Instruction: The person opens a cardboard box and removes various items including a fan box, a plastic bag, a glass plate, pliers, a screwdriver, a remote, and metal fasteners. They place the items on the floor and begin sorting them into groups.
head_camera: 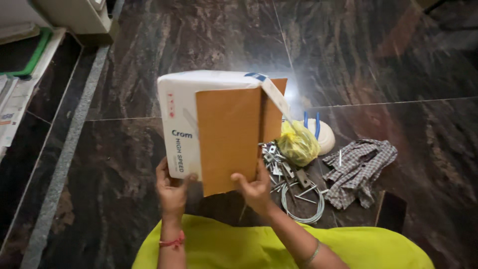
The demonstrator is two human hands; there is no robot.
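Note:
A white cardboard box (185,107) with brown inner flaps stands tilted in front of me above the dark stone floor. My left hand (171,188) grips its lower left corner from below. My right hand (255,189) pinches the bottom edge of the open brown flap (229,134). A second white flap with blue tape sticks out at the box's upper right. Both wrists carry bands, red thread on the left, a thin bangle on the right.
Right of the box lie a yellow plastic bag (298,144), metal brackets and screws (279,167), a coiled grey wire (303,206), a checked cloth (359,169) and a white round part (324,134). Papers and a green-edged tray (30,60) sit at the left.

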